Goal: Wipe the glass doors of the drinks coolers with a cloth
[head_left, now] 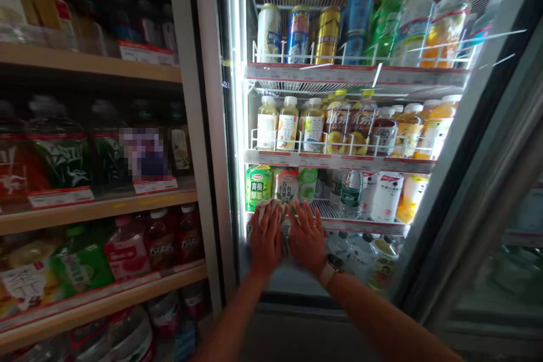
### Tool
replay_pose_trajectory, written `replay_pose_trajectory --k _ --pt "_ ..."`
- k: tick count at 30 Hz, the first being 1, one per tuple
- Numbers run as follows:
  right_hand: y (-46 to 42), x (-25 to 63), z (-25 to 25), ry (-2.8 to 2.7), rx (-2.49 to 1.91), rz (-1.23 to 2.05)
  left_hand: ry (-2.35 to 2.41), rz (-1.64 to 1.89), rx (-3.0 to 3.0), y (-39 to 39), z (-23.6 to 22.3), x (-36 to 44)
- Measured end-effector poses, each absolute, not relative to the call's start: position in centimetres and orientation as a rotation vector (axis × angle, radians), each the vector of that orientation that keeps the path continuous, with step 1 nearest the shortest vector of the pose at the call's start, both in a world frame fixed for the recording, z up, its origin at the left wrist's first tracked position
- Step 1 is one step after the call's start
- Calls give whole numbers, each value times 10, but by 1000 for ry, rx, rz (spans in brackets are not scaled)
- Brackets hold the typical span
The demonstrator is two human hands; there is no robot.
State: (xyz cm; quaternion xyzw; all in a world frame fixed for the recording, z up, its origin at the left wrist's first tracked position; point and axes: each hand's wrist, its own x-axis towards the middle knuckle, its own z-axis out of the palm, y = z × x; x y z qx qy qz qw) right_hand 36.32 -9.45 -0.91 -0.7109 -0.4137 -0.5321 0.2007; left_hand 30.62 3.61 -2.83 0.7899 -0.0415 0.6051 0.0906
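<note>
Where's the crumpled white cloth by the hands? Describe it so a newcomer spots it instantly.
Start at the brightly lit glass-door drinks cooler, right of the wooden shelves. Low in it, the left hand and right hand reach up side by side, just below a green-labelled drink. The crumpled white cloth sits at the left hand's fingertips, the one soft, unpackaged thing among the bottles.

My splayed left hand [265,240] and right hand [307,237] press a crumpled white cloth [270,209] — bunched under my fingers — against the cooler's glass door [280,285].
</note>
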Motion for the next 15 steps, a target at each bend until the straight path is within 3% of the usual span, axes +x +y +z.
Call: replay_pose_trajectory --k 8,15 --pt "-116 314 -9 -1259 -1773 -979 -25 1626 2078 7 -22 302" --pt "-120 328 -9 -864 -1618 -654 30 1496 1904 -16 -4 292"
